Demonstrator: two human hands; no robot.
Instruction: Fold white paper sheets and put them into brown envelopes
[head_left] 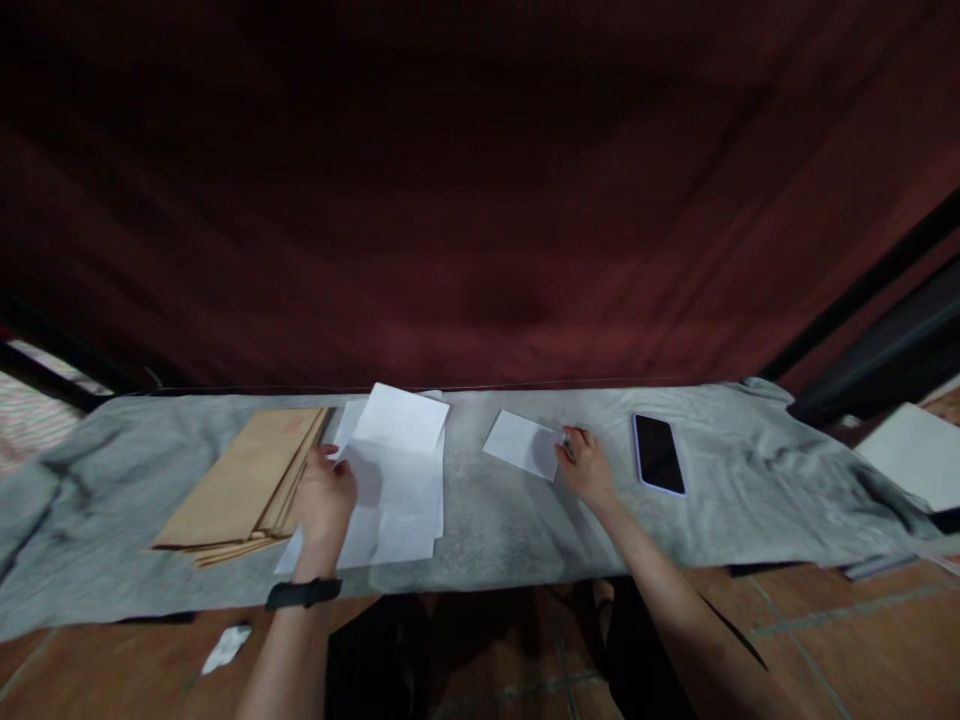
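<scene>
My left hand [327, 490], with a dark band at its wrist, pinches the left edge of a white sheet of paper [405, 425]. That creased sheet lies slanted over more white sheets [405, 535]. My right hand [589, 466] has its fingers closed on the right end of a small white rectangle of folded paper [521, 443], which rests on the grey cloth. Just left of my left hand is a stack of brown paper envelopes [244, 465], partly fanned at its lower edge.
A phone [660, 454] in a light purple case lies to the right of my right hand. Grey cloth [480, 540] covers the narrow bench. Behind it hangs a dark red curtain [480, 250]. A crumpled white scrap [226, 648] is on the tiled floor.
</scene>
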